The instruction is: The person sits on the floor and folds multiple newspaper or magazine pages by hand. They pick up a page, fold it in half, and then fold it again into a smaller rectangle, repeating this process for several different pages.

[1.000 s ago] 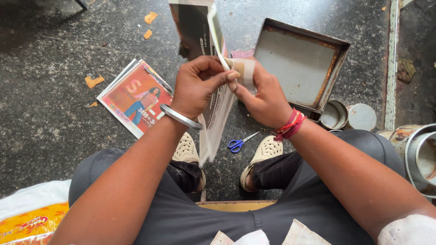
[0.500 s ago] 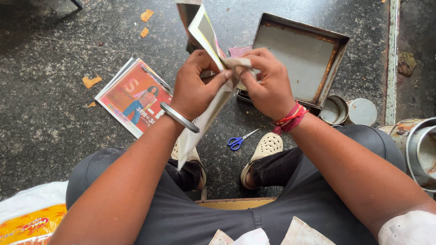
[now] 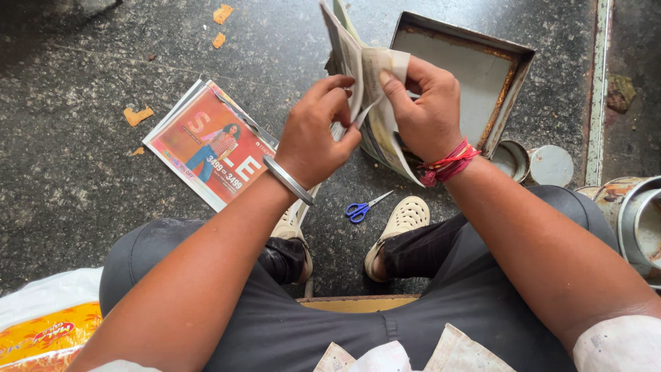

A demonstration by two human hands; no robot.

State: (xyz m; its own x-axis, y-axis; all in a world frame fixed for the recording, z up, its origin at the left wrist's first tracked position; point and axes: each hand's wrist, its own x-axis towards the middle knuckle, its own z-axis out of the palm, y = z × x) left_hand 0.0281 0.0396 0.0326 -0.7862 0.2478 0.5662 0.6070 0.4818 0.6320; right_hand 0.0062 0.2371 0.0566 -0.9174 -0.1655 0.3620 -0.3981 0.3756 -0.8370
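Left hand: the left hand (image 3: 313, 138), with a plain silver metal bangle (image 3: 289, 180) at the wrist, is curled, its fingertips pinching the near edge of a folded sheet of thin printed newspaper (image 3: 368, 103).
Right hand: the right hand (image 3: 423, 110), with red and pink thread wound around the wrist (image 3: 447, 162), grips the same sheet from the other side, thumb pressed flat on the fold.
Hands together: both are clamped on the paper, close to each other, the paper between them.
Newspaper sheet: soft, creased, held upright above the floor in front of the knees; its upper edge rises past the fingers and its lower corner hangs down below the right wrist.
Floor: dark speckled polished stone (image 3: 82, 207), with small torn orange scraps (image 3: 138, 114) scattered on it.
Flyer stack: a flat rectangular stack of glossy red and orange printed flyers (image 3: 213, 145) lies on the floor to the left of the hands.
Tray: a square shallow metal tray with rusty rims (image 3: 475, 76) sits tilted behind the right hand.
Scissors: small scissors with blue plastic handles (image 3: 365, 208) lie on the floor between two cream perforated rubber clogs (image 3: 403, 224).
Cans: round grey metal tins (image 3: 551, 165) stand just right of the tray.
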